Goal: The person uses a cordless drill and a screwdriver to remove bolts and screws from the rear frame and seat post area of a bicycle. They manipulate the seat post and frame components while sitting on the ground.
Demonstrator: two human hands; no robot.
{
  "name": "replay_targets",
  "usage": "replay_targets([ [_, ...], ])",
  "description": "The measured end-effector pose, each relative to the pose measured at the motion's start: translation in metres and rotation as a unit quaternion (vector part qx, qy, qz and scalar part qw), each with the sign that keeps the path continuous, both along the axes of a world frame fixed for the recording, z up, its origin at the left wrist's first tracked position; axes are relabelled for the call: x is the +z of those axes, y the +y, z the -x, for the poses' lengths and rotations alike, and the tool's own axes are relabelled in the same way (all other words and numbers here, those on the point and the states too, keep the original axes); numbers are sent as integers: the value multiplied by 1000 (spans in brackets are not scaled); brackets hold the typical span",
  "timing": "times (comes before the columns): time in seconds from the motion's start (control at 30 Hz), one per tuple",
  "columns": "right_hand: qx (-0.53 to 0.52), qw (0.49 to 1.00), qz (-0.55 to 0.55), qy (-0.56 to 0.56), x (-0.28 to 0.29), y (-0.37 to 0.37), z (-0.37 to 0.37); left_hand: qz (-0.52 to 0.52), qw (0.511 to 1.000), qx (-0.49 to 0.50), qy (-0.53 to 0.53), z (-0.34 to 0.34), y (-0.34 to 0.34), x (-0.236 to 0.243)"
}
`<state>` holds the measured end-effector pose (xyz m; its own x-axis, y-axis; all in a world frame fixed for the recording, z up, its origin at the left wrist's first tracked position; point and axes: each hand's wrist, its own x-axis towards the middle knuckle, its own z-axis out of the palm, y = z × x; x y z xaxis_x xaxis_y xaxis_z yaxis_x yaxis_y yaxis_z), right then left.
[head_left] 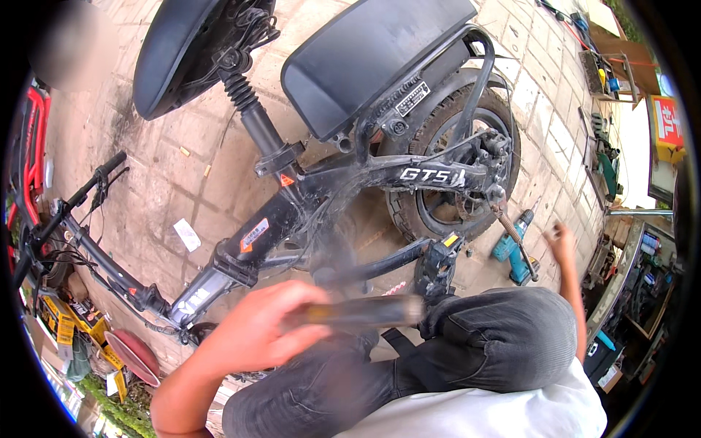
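A black folding electric bike [321, 179] lies on its side across the paving before me. My left hand [274, 317] is closed around a thick dark tool with a yellow band [365, 312], held above my knees. Motion blurs the tool, so its exact kind does not show. Off to the right, my right hand [561, 244] reaches past my knee with its fingers apart and nothing visible in them. Nearest to it on the ground is a teal cordless drill [509, 247]. A rod with a coil spring [509, 223] extends from the hub of the rear wheel [453, 160] toward the drill.
The bike's saddle [179, 55] and a large black box [372, 58] stand at the far side. Handlebars [95, 186] reach left. A paper slip [187, 235] lies on the paving. Tool-filled shelving [639, 292] borders the right; yellow boxes [69, 321] sit lower left.
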<state>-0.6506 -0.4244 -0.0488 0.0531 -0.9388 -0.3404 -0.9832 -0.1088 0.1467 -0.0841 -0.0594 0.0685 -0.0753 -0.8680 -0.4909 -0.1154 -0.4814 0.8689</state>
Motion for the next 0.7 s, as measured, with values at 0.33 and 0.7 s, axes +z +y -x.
replay_targets([
  [0.33,444,607,-404,-520,173,84,-329,278,955,107,-10,70,-73,-22],
  [0.7,445,529,-261,-674,180,113,-362,369,900,168,-161,50,-41,-29],
])
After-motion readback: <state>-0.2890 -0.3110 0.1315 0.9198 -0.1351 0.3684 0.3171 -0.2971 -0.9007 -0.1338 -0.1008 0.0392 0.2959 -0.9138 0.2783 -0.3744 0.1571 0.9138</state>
